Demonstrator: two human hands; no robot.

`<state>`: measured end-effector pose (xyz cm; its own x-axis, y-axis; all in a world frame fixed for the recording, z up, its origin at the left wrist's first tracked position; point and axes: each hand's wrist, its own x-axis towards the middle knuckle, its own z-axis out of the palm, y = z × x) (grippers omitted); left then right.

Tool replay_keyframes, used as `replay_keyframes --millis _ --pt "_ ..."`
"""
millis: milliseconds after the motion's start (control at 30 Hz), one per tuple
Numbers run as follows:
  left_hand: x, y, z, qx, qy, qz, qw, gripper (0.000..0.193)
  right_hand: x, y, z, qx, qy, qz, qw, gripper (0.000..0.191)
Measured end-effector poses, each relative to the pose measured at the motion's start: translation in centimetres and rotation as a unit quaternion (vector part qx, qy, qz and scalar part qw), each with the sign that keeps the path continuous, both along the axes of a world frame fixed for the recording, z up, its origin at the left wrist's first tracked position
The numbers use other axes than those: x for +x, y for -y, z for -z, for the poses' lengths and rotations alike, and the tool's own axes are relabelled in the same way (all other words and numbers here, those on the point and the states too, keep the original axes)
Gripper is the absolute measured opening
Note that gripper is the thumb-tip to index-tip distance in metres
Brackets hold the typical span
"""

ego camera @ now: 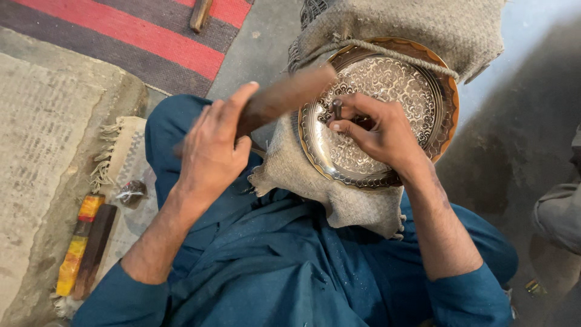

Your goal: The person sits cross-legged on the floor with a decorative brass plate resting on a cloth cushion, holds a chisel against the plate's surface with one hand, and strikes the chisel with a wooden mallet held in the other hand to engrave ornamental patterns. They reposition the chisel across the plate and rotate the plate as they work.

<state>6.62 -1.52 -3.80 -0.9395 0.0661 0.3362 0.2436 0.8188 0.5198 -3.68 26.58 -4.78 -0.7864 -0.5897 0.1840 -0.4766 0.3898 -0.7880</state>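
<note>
A round engraved metal plate (417,91) with a copper-coloured rim rests on coarse sackcloth (423,24) over my lap, tied across by a rope (387,51). My right hand (381,136) pinches a short metal punch (337,108) upright, its tip on the plate's patterned face near the left side. My left hand (212,151) grips a brown wooden mallet (290,94), blurred, with its head just above and left of the punch. I sit in blue clothing (272,266).
A red and grey striped rug (151,36) lies at the top left with a wooden handle (200,13) on it. On a fringed mat (121,151) to my left lie a yellow-red stick (75,248), a dark stick (97,242) and a small wrapped object (130,192). Grey cloth of another person (560,212) shows at the right edge.
</note>
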Motion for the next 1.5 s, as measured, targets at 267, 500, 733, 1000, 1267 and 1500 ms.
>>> replay_keyframes --millis 267,500,733,1000,1267,1500 --pt "-0.2 0.0 0.2 -0.009 -0.057 0.002 0.998 0.075 0.1 0.0 0.1 0.02 -0.003 0.024 1.0 0.024" --pt "0.1 0.1 0.0 -0.1 -0.037 -0.028 0.994 0.074 0.3 0.1 0.1 0.004 -0.01 0.018 1.0 0.029" --pt "0.1 0.0 0.1 -0.19 -0.044 -0.053 0.979 0.074 0.2 0.2 0.1 0.005 -0.011 0.024 1.0 0.035" --pt "0.2 -0.1 0.7 0.0 -0.063 -0.01 0.998 0.074 0.3 0.1 0.1 0.005 -0.041 0.011 0.999 0.03" --pt "0.0 0.2 1.0 -0.002 -0.064 -0.003 0.998 0.076 0.3 0.2 0.0 0.019 -0.024 0.02 0.999 0.027" --pt "0.0 0.4 1.4 -0.084 -0.067 -0.016 0.994 0.08 0.3 0.2 -0.2 0.041 -0.008 0.024 0.999 0.025"
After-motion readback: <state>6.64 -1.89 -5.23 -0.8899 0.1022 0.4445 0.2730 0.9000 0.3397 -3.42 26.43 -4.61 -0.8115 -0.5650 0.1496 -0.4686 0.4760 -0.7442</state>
